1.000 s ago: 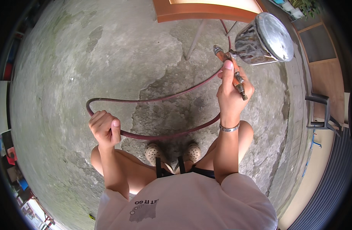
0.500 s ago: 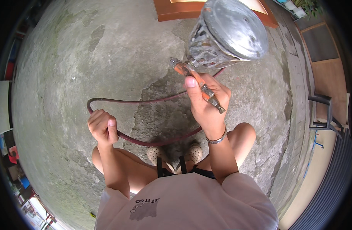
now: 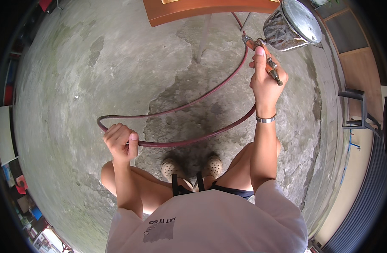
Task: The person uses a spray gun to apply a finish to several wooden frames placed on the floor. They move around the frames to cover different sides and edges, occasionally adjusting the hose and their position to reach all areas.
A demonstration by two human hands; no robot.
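Note:
My right hand [image 3: 268, 80] is wrapped round an orange spray gun [image 3: 271, 64] with worn metal fittings, out to the right in front of me. A paint-smeared metal cup [image 3: 282, 31] with a round silver lid [image 3: 302, 21] is joined to the gun and tilts toward the upper right. My left hand [image 3: 121, 142] is closed round a dark red hose [image 3: 176, 144] near my left knee. From there the hose loops over the ground, one end rising toward my right wrist, the other stretching away to the far side. The gun's trigger is hidden by my fingers.
A reddish-brown wooden frame [image 3: 210, 10] on thin legs stands ahead at the top. Rough concrete floor [image 3: 75, 109] lies below. At the right are a dark chair [image 3: 358, 109], a wooden panel [image 3: 362, 74] and a ribbed shutter [image 3: 358, 198]. My beige clogs [image 3: 212, 167] are below me.
My right hand has carried the spray gun to the right and farther from me. The hose loop has widened with it. My left hand has shifted slightly right, keeping its hold.

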